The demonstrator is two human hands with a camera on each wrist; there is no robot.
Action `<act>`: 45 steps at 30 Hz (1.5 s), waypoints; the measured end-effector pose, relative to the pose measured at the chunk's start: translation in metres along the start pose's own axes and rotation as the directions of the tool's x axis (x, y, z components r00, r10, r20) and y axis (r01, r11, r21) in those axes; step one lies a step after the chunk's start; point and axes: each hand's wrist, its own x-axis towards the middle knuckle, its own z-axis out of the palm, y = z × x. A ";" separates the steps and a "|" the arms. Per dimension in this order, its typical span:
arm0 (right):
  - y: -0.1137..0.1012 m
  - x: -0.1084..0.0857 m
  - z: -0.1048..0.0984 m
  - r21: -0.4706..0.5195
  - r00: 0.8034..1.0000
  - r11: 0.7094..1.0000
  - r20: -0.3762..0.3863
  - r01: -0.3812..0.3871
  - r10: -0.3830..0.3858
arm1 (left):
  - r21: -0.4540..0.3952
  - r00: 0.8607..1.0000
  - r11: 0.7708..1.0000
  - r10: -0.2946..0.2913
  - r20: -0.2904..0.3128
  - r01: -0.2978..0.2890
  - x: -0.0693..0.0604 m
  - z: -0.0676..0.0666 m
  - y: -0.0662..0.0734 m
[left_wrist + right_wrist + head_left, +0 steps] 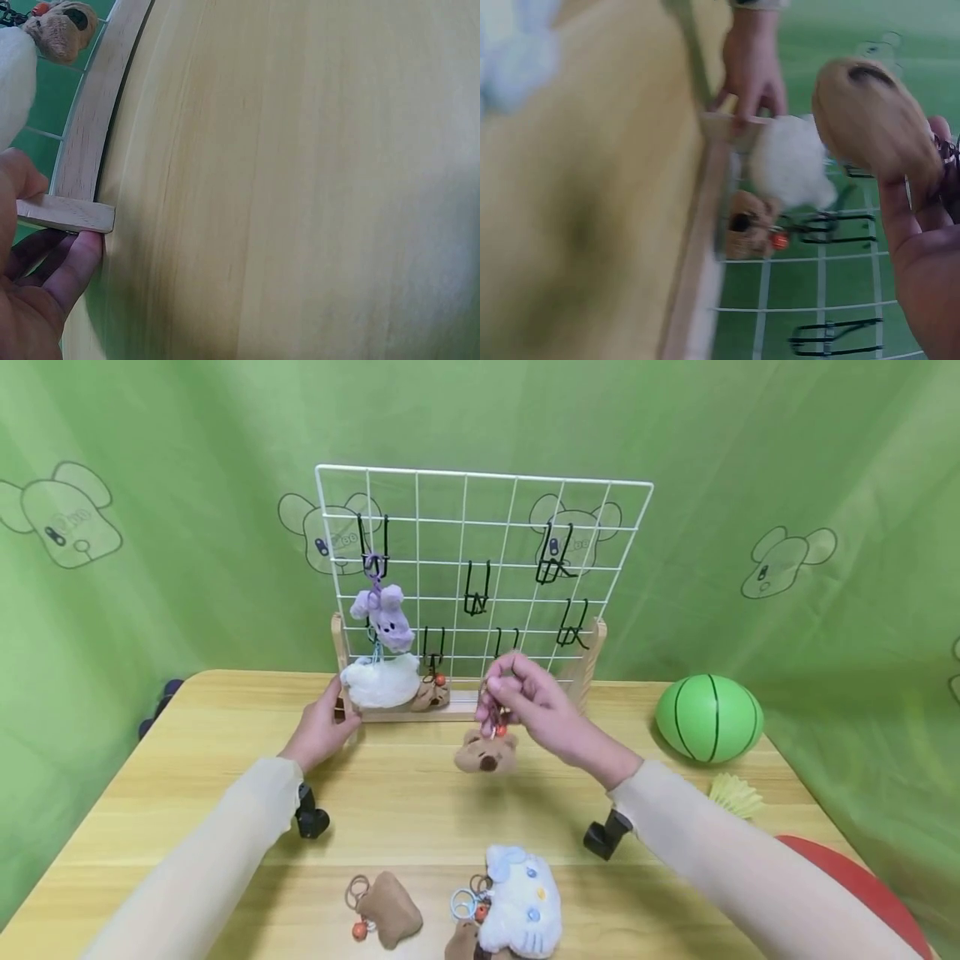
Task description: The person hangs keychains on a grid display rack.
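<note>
A white wire grid rack [483,474] stands on a wooden base with several black hooks. My left hand [321,731] grips the left wooden foot [75,214] of the stand, thumb on one side and fingers on the other. In front of the grid, my right hand [536,706] pinches the ring of a brown plush keychain [487,753], which dangles below with an orange bead. A purple plush keychain [386,618] hangs at the grid's left. Below it hangs a white plush keychain [381,682], beside another brown plush keychain [431,695].
On the table's front part lie a brown keychain [390,910], a white cat-faced plush [522,902] and a brown plush [463,941] partly under it. To the right are a green ball [709,718], a yellow ribbed object [735,795] and a red round object [847,881].
</note>
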 end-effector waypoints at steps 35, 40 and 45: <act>-0.002 0.088 -0.017 -0.119 0.918 0.981 -0.386 -0.150 0.094 | 0.009 1.000 1.000 0.002 -0.009 -0.002 0.003 0.002 -0.003; -0.001 0.085 -0.020 -0.199 0.912 0.961 -0.397 -0.192 0.100 | 0.003 1.000 1.000 -0.006 -0.003 0.006 0.004 0.001 -0.005; -0.003 0.081 -0.024 -0.224 0.911 0.952 -0.398 -0.209 0.106 | -0.001 1.000 1.000 -0.008 -0.003 0.008 0.004 0.001 -0.007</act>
